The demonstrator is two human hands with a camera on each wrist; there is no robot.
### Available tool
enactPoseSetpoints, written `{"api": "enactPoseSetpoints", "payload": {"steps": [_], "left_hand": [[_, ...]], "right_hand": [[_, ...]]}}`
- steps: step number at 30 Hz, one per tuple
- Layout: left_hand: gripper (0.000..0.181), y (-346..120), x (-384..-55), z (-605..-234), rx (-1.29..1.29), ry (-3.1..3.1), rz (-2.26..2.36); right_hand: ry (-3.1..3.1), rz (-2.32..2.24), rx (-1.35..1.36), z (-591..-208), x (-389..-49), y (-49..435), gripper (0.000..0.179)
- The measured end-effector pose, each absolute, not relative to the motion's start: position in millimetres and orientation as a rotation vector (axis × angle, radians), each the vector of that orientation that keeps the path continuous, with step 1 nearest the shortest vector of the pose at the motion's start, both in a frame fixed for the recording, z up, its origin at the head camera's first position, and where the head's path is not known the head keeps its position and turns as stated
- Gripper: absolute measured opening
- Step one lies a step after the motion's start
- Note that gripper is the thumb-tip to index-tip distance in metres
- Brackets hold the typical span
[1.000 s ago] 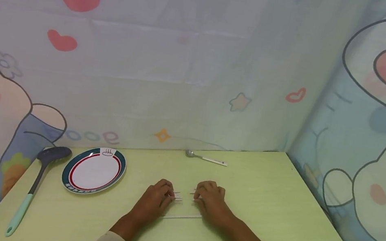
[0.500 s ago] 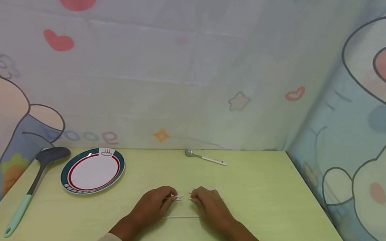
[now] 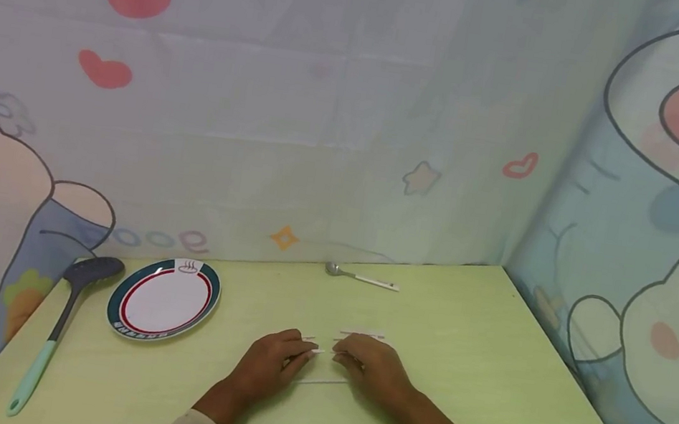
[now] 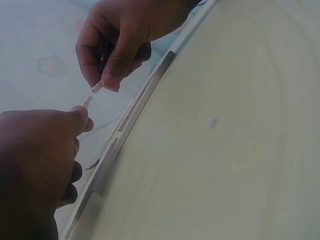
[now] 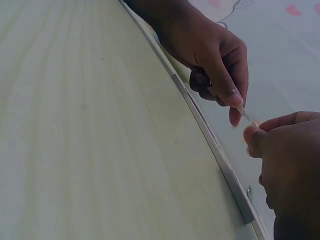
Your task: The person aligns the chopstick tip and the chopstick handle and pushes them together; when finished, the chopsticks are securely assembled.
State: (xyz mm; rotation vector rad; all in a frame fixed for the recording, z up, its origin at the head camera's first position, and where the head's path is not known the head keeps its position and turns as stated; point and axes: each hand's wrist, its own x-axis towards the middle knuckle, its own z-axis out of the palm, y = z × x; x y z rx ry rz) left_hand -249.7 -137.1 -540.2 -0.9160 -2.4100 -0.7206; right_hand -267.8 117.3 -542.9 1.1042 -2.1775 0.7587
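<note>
Sticks [image 4: 88, 101], slim and white, sit pinched in the left hand [image 3: 270, 364] and right hand [image 3: 375, 368], one each, ends nearly meeting, above the pale yellow-green table [image 3: 472, 383], right of the round teal-rimmed white plate [image 3: 167, 302].

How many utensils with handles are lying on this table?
2: a dark-headed ladle left of the plate, and a small spoon near the back edge of the table. Something small could be hidden.

The bare left hand [image 3: 269, 364] pinches a slim white stick [image 3: 318, 351], the bare right hand [image 3: 374, 371] another [image 3: 333, 352] — tips just apart — over a pale yellow-green tabletop [image 3: 520, 411].
</note>
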Motion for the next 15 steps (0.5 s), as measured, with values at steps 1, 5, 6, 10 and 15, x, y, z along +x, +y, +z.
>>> {"api": "enactPoseSetpoints", "payload": {"steps": [1,5,6,10,15], "left_hand": [[0.015,-137.1,-249.6,-539.9,-0.92,-2.411,-0.72],[0.014,-136.8,-249.7,-539.3,-0.93,-2.408,-0.716],[0.014,-136.7,-249.7,-539.3,-0.93,-2.408,-0.715],[0.013,-136.3,-250.0,-539.9,-0.93,-2.408,-0.722],[0.014,-136.2,-249.9,-540.4,-0.929,-2.413,-0.724]], "right_hand": [[-2.173,0.762,1.106,-543.3,-268.0,117.3,0.018],[-2.163,0.77,1.114,-544.6,-269.0,117.3,0.018],[-2.162,0.773,1.117,-544.7,-269.0,117.4,0.018],[-2.162,0.778,1.13,-544.6,-268.9,117.9,0.018],[-2.178,0.791,1.14,-546.2,-269.4,118.3,0.017]]}}
